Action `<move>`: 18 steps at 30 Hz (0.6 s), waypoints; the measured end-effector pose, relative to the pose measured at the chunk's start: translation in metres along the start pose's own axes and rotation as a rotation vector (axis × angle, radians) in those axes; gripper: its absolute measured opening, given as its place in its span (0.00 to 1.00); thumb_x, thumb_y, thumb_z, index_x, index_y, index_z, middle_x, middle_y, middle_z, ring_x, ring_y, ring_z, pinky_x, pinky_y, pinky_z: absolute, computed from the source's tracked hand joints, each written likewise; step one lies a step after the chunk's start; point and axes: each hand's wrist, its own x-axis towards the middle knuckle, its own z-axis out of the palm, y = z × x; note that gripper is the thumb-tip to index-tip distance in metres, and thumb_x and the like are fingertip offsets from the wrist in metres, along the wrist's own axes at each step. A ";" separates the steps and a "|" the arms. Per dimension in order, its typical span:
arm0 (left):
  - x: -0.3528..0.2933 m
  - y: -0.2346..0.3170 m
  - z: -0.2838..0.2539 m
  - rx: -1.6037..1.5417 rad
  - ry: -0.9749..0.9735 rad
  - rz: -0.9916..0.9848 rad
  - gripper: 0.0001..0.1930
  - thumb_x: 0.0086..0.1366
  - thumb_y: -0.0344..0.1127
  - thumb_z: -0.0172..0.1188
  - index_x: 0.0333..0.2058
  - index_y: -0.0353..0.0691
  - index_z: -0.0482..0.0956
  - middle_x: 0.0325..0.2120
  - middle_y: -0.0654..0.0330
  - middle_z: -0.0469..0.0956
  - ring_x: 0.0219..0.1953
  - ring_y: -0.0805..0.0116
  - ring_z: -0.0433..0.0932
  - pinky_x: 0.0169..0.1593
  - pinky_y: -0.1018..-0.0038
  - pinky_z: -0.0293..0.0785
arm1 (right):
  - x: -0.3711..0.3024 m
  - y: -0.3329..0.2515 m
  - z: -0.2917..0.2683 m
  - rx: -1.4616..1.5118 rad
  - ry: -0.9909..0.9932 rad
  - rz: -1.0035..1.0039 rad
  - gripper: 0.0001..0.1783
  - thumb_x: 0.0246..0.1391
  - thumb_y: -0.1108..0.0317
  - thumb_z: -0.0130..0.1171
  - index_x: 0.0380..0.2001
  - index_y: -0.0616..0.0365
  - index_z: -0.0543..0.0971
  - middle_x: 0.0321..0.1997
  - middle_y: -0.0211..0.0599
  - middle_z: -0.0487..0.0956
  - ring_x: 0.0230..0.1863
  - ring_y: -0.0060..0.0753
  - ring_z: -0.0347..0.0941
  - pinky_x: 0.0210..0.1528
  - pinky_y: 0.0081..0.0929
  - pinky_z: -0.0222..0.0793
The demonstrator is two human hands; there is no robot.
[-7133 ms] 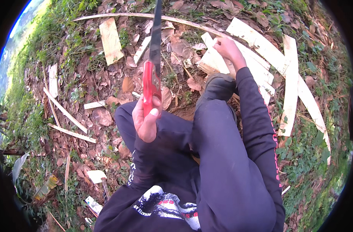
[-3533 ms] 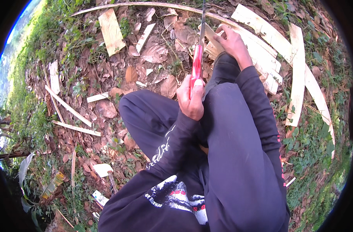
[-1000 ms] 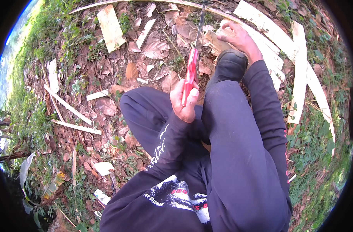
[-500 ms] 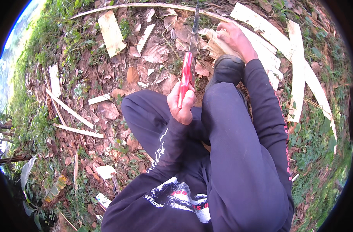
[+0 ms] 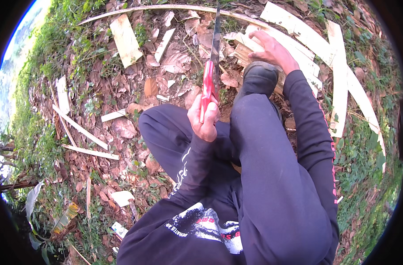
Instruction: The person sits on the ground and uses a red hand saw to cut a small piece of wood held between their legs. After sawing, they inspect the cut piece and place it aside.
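My left hand (image 5: 203,120) is closed round the red handle of a hand saw (image 5: 207,79) in front of my body. Its thin dark blade points away from me, up past the top edge of the view. Over a pile of pale wooden boards (image 5: 243,54), my right hand (image 5: 274,52) has its fingers apart and curved. Its fingertips are at the boards, and whether they touch them I cannot tell. My dark boot (image 5: 259,80) is against the near end of these boards, and its toe hides part of them.
One long thin strip (image 5: 166,7) arcs across the far side. Planks (image 5: 339,79) cross on the right. A short board (image 5: 125,40) and several narrow offcuts (image 5: 80,126) lie at left among dry leaves and grass. A white scrap (image 5: 122,198) is at lower left.
My right hand has loosened from the boards and spread its fingers, its wrist shifting slightly right. The saw in my left hand has moved a little left.
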 end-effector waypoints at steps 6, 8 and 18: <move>0.001 0.001 0.003 -0.032 -0.009 0.004 0.15 0.65 0.40 0.54 0.35 0.30 0.69 0.14 0.69 0.61 0.14 0.83 0.56 0.19 0.83 0.52 | -0.002 0.013 0.010 0.209 0.048 0.240 0.25 0.57 0.47 0.57 0.52 0.50 0.72 0.60 0.45 0.71 0.61 0.49 0.67 0.62 0.38 0.61; 0.000 0.000 0.003 -0.024 -0.016 0.006 0.15 0.65 0.40 0.54 0.35 0.30 0.69 0.15 0.69 0.61 0.15 0.83 0.56 0.19 0.83 0.52 | -0.002 0.031 0.015 0.174 0.080 0.342 0.28 0.59 0.42 0.51 0.55 0.48 0.70 0.61 0.47 0.70 0.62 0.50 0.66 0.63 0.43 0.59; 0.013 -0.003 0.024 0.039 -0.068 0.000 0.10 0.63 0.37 0.55 0.34 0.34 0.73 0.20 0.69 0.68 0.23 0.83 0.63 0.28 0.83 0.60 | 0.022 0.034 0.031 0.048 -0.153 0.560 0.40 0.60 0.33 0.37 0.64 0.50 0.64 0.62 0.52 0.70 0.64 0.52 0.64 0.65 0.52 0.54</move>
